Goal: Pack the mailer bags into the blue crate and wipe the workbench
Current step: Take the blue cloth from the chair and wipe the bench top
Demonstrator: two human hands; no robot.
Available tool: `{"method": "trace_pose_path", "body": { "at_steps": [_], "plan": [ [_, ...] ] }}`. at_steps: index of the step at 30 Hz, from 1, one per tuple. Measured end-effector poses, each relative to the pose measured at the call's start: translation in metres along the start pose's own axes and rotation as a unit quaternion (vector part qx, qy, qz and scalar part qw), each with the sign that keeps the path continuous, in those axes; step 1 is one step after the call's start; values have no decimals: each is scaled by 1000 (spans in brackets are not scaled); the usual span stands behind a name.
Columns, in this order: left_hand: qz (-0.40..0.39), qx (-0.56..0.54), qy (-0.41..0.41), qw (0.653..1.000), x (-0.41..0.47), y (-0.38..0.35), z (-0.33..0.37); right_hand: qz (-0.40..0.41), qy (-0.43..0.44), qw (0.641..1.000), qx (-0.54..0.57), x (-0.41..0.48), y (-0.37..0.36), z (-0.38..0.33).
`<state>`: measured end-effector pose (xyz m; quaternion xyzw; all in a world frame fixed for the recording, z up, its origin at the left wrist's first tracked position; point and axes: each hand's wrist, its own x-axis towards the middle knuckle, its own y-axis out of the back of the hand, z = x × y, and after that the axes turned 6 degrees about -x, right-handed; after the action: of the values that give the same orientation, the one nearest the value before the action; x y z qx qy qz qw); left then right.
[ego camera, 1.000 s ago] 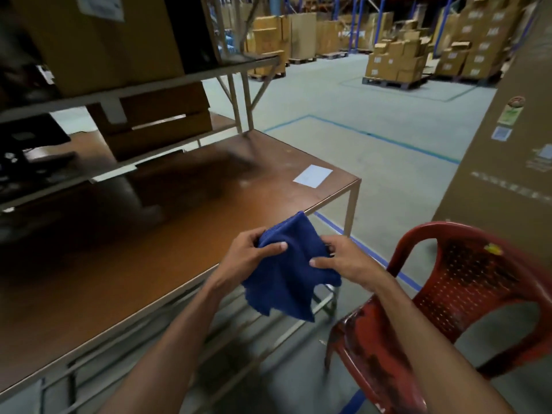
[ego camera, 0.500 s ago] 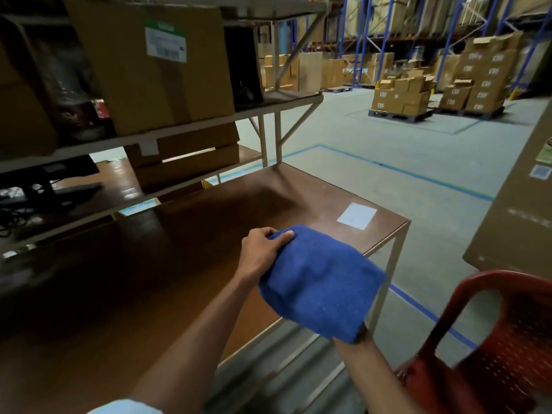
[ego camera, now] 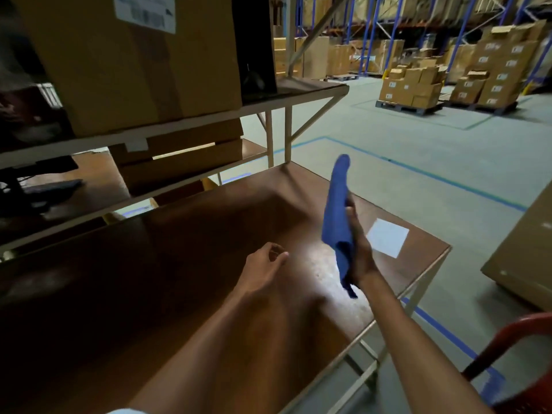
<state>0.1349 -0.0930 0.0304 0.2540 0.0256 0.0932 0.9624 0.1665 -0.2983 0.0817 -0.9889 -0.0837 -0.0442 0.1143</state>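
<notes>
Blue cloth: half a second earlier it lay draped over the right hand with the left hand pinching its near edge. Now it stands upright and edge-on, held by the right hand alone, with one corner hanging below the wrist. The right hand grips it against the palm, the thumb showing at the cloth's upper side, and is raised above the workbench rather than touching it. The left hand has let go and hovers to the left of the cloth and lower, apart from it, fingers loosely curled and holding nothing. The workbench is a brown glossy top on a pale metal frame, with a bright patch of reflected light between the two hands. A white sheet lies flat on the top just right of the right hand, near the far corner. A shelf sits above and beyond the left hand and carries a large cardboard box with a white label; flat cardboard is stacked beneath it. The room is a warehouse with a grey floor and blue floor lines. Stacked cartons on pallets stand far beyond the right hand, with blue racking behind them. A red chair sits low to the right, behind the right forearm.
</notes>
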Motion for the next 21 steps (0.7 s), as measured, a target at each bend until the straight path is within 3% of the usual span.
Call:
{"method": "trace_pose_path", "body": {
  "at_steps": [1, 2, 4, 6, 11, 15, 21],
  "plan": [
    [-3, 5, 9, 1000, 13, -1, -5, -62, 78, 983, -152, 31, -7, 14],
    [-8, 15, 19, 1000, 26, -1, -9, -119, 115, 938, -306, 58, -7, 37],
    [-6, 85, 6, 996, 56, -3, -23, -186, 79, 812, -547, 100, 1, 85],
    [-7, 167, -4, 986, 84, -6, -42, -209, 16, 721, -661, 125, 16, 121],
    [-7, 279, 10, 960, 134, -17, -77, -256, 61, 642, -720, 153, 17, 162],
    [-27, 302, 52, 951, 151, -29, -93, -242, 87, 635, -728, 170, 7, 175],
    [4, 365, 50, 930, 179, -12, -115, -246, 104, 626, -732, 207, -10, 177]
  ]
}}
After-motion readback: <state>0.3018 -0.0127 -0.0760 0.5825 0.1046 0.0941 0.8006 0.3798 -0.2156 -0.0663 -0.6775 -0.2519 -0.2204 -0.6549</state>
